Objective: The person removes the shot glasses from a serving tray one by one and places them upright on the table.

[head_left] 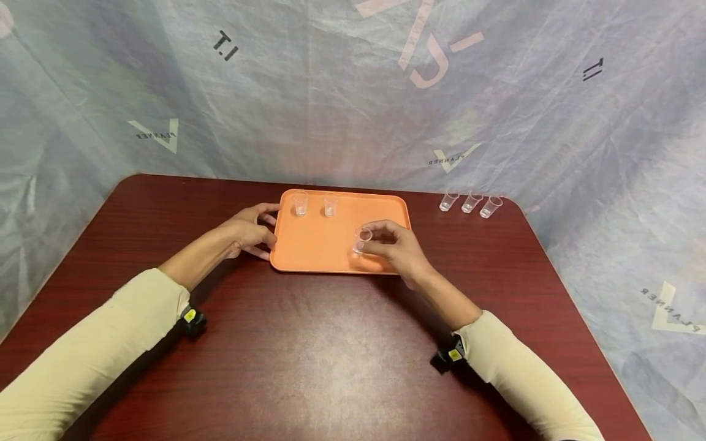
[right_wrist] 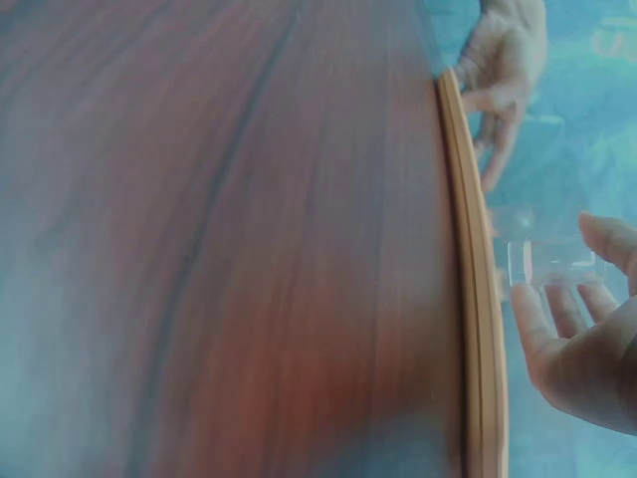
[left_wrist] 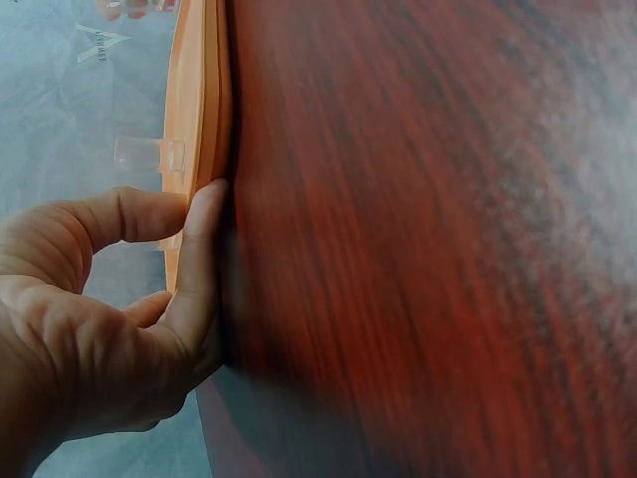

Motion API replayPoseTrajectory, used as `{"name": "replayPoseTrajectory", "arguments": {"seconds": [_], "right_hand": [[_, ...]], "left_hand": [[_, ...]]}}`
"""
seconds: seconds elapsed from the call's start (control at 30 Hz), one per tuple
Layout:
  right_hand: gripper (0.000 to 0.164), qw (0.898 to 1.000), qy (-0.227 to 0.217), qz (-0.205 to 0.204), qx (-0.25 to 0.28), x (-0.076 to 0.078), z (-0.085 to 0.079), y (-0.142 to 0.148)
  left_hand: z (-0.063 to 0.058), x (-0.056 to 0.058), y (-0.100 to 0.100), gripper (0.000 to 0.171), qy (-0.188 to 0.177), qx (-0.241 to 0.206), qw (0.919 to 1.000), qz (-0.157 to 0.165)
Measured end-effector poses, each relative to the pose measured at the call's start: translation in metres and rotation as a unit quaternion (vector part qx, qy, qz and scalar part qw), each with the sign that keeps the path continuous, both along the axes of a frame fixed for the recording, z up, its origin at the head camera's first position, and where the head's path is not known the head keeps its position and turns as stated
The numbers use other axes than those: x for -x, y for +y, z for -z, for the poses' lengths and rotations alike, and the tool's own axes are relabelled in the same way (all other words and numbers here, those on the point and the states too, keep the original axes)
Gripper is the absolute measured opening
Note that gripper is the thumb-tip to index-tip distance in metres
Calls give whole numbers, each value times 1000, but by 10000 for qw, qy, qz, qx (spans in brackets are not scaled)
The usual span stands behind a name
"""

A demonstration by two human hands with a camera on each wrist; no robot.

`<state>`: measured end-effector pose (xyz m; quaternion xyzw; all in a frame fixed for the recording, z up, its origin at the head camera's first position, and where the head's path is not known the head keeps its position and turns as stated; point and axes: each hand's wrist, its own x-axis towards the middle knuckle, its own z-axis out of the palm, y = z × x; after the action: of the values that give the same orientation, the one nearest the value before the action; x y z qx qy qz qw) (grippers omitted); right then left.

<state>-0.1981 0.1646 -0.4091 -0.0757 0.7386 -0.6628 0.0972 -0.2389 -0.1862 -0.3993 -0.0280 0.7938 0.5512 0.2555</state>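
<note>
An orange tray (head_left: 325,245) lies on the table, with two small clear plastic cups standing on it: one cup (head_left: 300,205) near its back left corner, another cup (head_left: 330,207) just to the right. My left hand (head_left: 248,229) grips the tray's left edge; in the left wrist view the thumb (left_wrist: 149,214) is on the rim and a finger (left_wrist: 204,234) lies along the outer side. Over the tray's right half, my right hand (head_left: 399,248) holds a third clear cup (head_left: 361,239) upright between thumb and fingers. The right wrist view shows this cup (right_wrist: 547,261) beyond the tray rim (right_wrist: 478,299).
Three more clear cups stand in a row at the table's back right: a left one (head_left: 449,201), a middle one (head_left: 471,203) and a right one (head_left: 490,207). The dark red wooden table (head_left: 331,355) backs onto a printed grey curtain (head_left: 309,92).
</note>
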Motion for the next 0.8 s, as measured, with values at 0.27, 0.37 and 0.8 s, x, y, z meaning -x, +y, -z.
{"name": "replayPoseTrajectory", "arguments": {"seconds": [0.27,0.37,0.8], "right_hand": [[46,9982,101,450,383,6,1,38],[45,9968,92,616,502,9,2,51],[26,9845,75,1361,1103,33,4,107]], "left_hand": [[0,0,1,105,-8,34,10000,-61],[0,0,1,104,-5,61,10000,-43],[2,0,1,105,6,29,9999,-101]]}}
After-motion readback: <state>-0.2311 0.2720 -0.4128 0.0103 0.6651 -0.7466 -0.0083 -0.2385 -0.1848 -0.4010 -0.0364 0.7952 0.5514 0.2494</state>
